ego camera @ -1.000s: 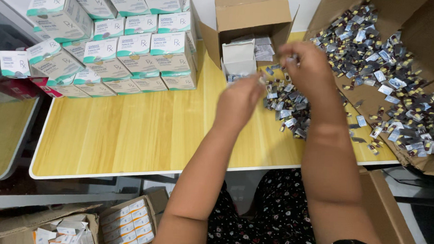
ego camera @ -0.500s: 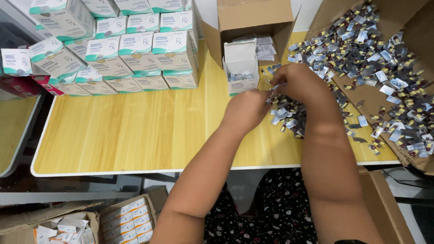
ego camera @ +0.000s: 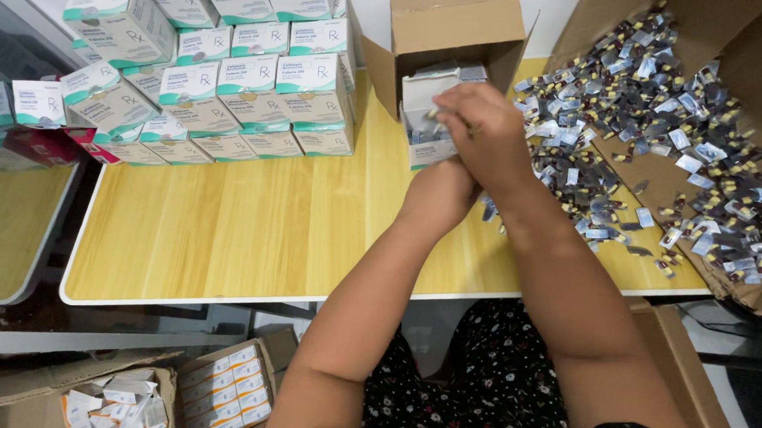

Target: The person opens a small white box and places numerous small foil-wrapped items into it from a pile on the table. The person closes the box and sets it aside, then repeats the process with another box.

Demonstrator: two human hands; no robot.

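We see the right hand (ego camera: 485,135) curled over the small white box (ego camera: 426,122), fingers closed, though what they pinch we cannot tell. The left hand (ego camera: 437,195) sits just below the box, its grip hidden. Foil packets (ego camera: 589,163) lie right of the box, stacked cartons (ego camera: 233,71) left.
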